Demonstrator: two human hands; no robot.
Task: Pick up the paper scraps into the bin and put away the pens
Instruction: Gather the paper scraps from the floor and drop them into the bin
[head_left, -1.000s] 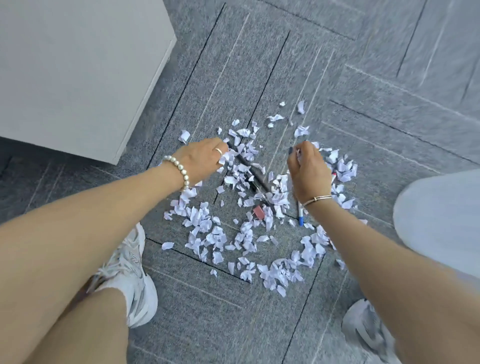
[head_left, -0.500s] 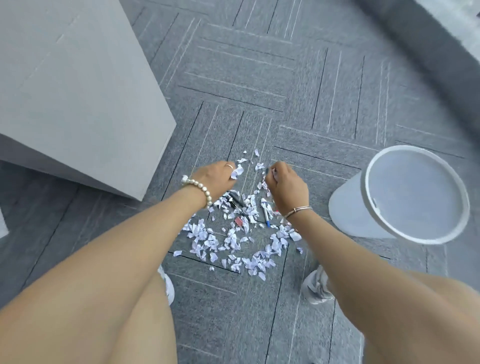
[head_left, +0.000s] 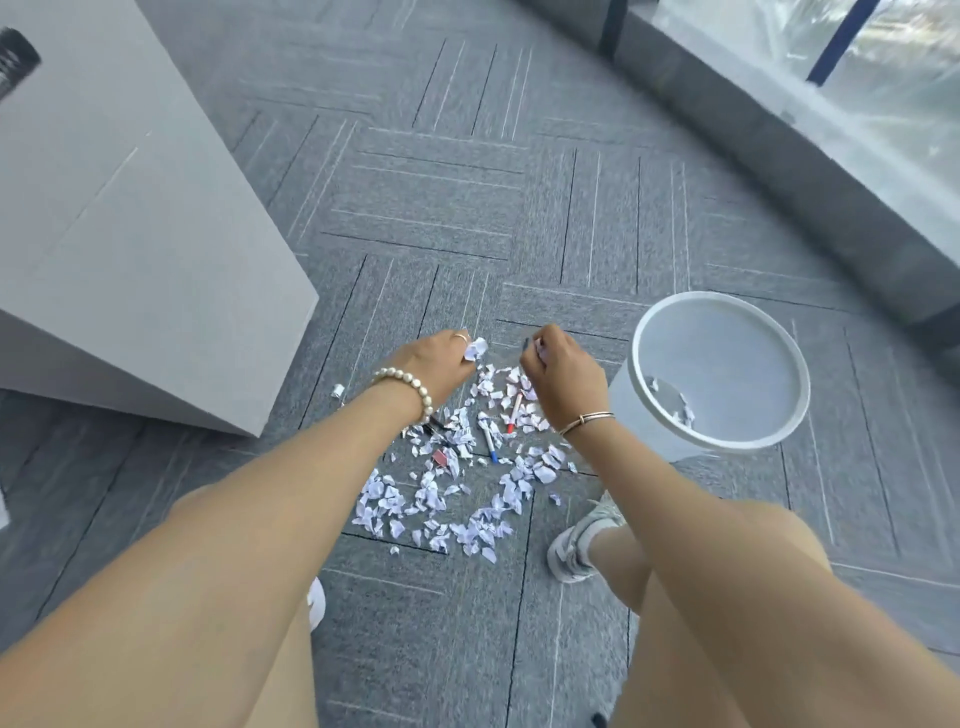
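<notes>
- The left hand (head_left: 441, 364) has its fingers (head_left: 464, 347) curled round a small wad of white paper scraps (head_left: 475, 347), part of which sticks out past the knuckles; a loose hold like this could shed bits on the way to the bin.
- The right hand (head_left: 563, 376) is fisted, with a sliver of paper (head_left: 540, 349) showing at the fingertips; how much it holds is hidden inside the fist.
- Both hands hang above the far edge of the scrap pile (head_left: 452, 493), which is spread over the grey carpet floor (head_left: 467, 208) between the person's knees and feet.
- The white bin (head_left: 719, 447) stands just beside the right forearm, mouth tilted towards the viewer, with a few scraps already at its bottom. I judge that the forearm or the wrist bangle (head_left: 587, 422) could knock its rim and tip the light bin over.
- The left hand has farther to reach, across the right arm's path, so the arms may collide, or scraps may drop short of the rim.
- A blue-tipped pen (head_left: 490, 444), a red-tipped pen (head_left: 514, 413) and a dark pen (head_left: 434, 427) lie half buried among the scraps; a hasty handful could sweep a pen into the bin.
- A small red thing (head_left: 440, 457) also lies in the pile; what it is cannot be told.
</notes>
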